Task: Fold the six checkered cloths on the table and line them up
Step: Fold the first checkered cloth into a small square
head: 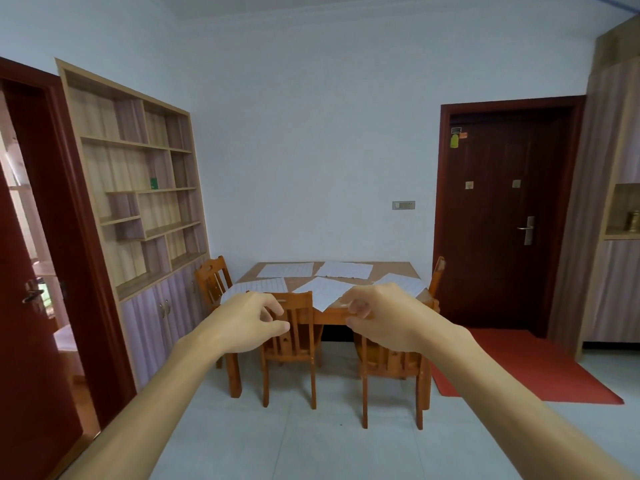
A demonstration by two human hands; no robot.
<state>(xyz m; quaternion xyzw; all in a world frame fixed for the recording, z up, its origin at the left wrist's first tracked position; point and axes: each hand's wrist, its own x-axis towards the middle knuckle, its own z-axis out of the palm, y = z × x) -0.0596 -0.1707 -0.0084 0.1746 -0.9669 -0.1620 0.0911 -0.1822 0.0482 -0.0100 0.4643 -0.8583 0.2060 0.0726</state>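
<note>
Your fingers (273, 308) are loosely curled and grip nothing. Your left hand (249, 320) and right hand (384, 317) reach out in the air, well short of the desk (394, 268). Five checkered cloths (322, 291) show on it, lying flat and unfolded. Four wooden chairs (291, 306) stand around it.

Wooden chairs (298, 348) stand between a shelf unit (138, 188) and a dark door (502, 209), perhaps a brass jar (633, 221) beyond.
</note>
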